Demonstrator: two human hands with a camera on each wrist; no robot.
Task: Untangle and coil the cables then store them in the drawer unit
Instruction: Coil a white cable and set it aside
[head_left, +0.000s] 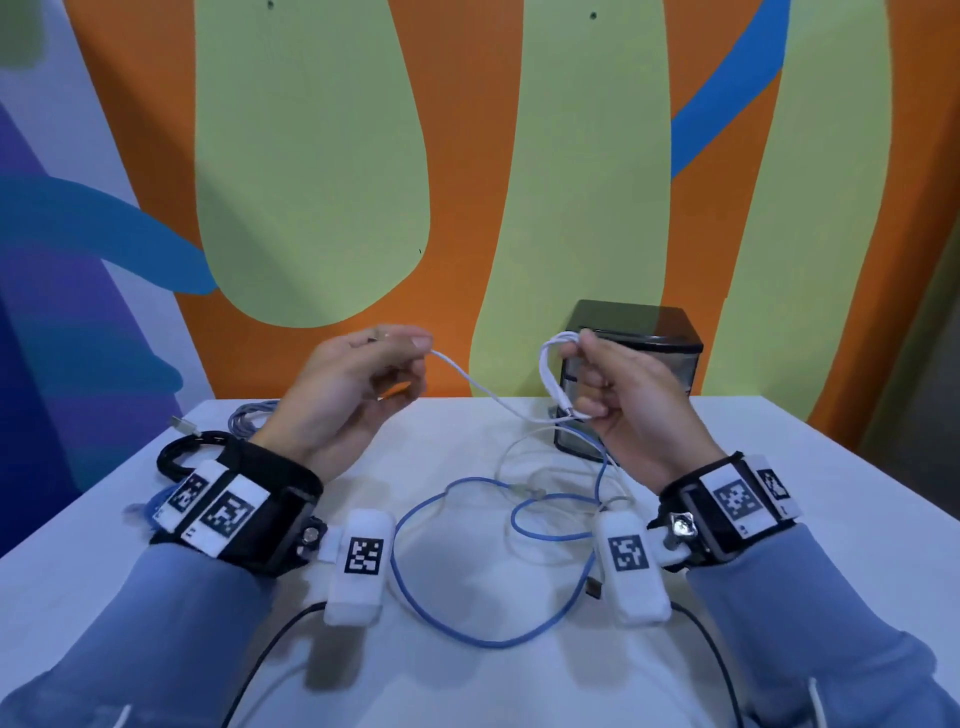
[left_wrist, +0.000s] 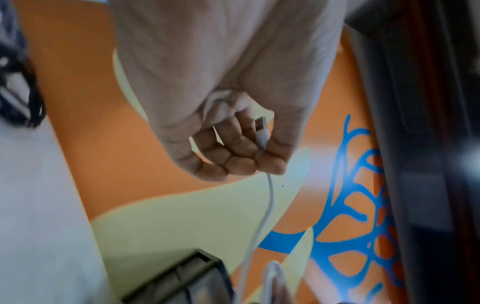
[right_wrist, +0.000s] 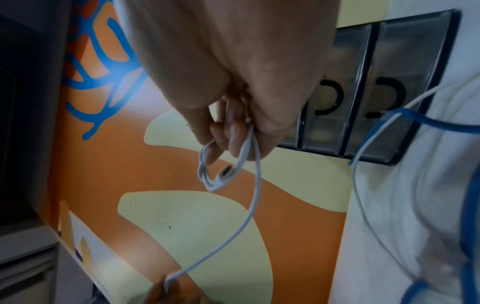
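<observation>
From the head view, my right hand grips a small bundle of loops of the white cable, and my left hand pinches its free end; the slack hangs between them above the table. The blue cable lies loose below, the drawer unit behind.

In the left wrist view, thumb and forefinger pinch just behind the USB plug.

In the right wrist view, the loops dangle unevenly. I should feed the remaining slack in even turns, keeping light tension.

I read no brand; only coded square markers on the wristbands.
</observation>
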